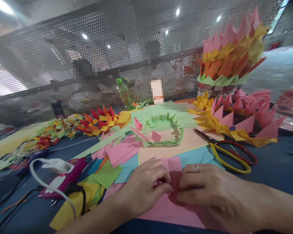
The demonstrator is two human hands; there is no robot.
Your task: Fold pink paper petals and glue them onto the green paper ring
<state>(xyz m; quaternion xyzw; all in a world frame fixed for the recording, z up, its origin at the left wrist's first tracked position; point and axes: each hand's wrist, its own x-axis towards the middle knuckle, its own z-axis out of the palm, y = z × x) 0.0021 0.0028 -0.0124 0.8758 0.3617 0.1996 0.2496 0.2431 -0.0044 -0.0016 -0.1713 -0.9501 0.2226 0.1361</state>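
Note:
Both hands meet low in the middle of the view over a pink sheet of paper (172, 165). My left hand (143, 187) pinches a fold of the pink paper between thumb and fingers. My right hand (210, 188), with a ring on one finger, presses and grips the same fold from the right. More pink paper (166, 213) lies flat under both hands. Just beyond them, a ring of green folded paper pieces (168, 130) with a few pink pieces rests on a peach sheet.
Scissors (230, 152) with red and yellow handles lie to the right. A magenta glue gun (63, 177) with a white cable sits left. Loose coloured sheets (107, 172), folded paper chains (102, 120), a tall paper flower (230, 55), a green bottle (124, 92) and a perforated metal screen (63, 48) stand behind.

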